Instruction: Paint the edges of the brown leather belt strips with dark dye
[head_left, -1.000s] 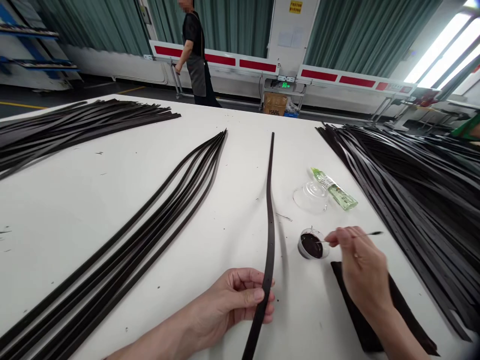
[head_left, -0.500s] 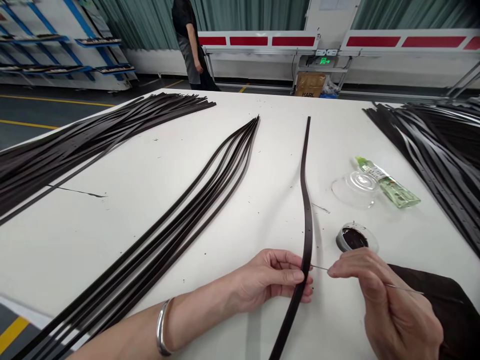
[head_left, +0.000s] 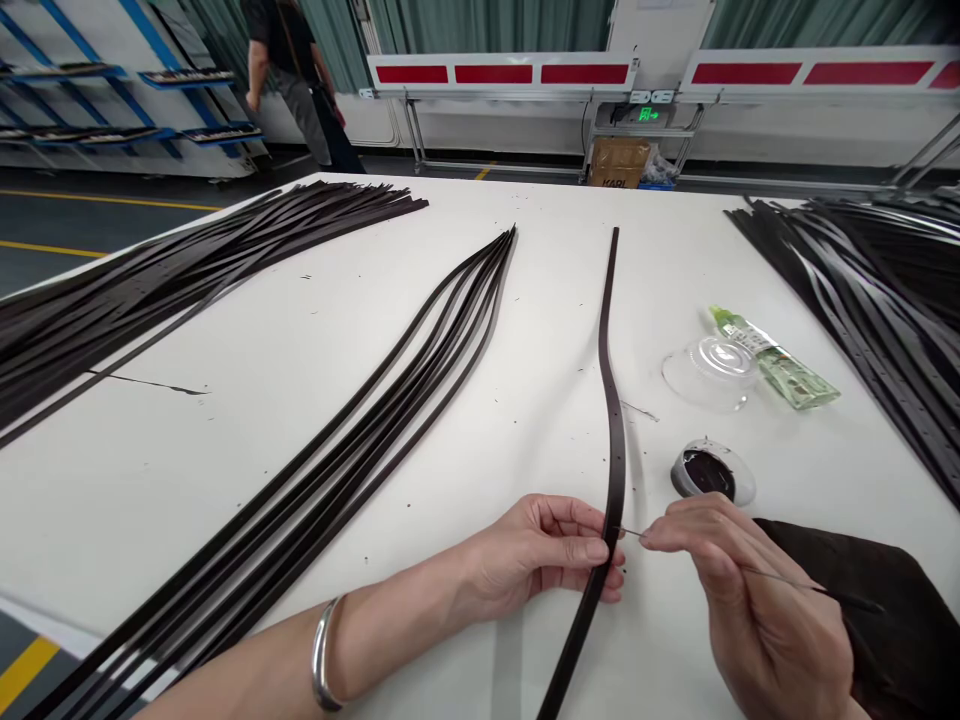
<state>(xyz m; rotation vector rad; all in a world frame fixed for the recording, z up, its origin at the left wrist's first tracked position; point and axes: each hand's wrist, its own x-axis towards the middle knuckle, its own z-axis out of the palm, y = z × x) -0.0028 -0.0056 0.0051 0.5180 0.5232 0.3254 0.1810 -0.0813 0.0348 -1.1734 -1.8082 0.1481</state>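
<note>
My left hand (head_left: 544,557) pinches a dark leather belt strap (head_left: 611,440) near its lower part, and the strap runs up the white table (head_left: 187,480) past the holes punched in it. My right hand (head_left: 750,595) holds a thin metal-shafted applicator (head_left: 795,575) between its fingers. The applicator's fine tip reaches the strap's edge just above my left fingers. To the right of the strap sits a small cup of dark edge paint (head_left: 705,475). A silver bangle (head_left: 322,650) circles my left wrist.
Several-strap bundles of dark leather lie at the middle left (head_left: 300,450), far left (head_left: 150,290) and right (head_left: 862,300). A clear plastic lid (head_left: 709,372), a green-labelled tube (head_left: 776,365) and a dark cloth (head_left: 862,590) lie on the right. A person (head_left: 289,70) walks beyond the table.
Since a second ago my right hand has moved from the paint cup to the strap's edge, with the applicator in it. The view has turned, and the person beyond the table has walked left.
</note>
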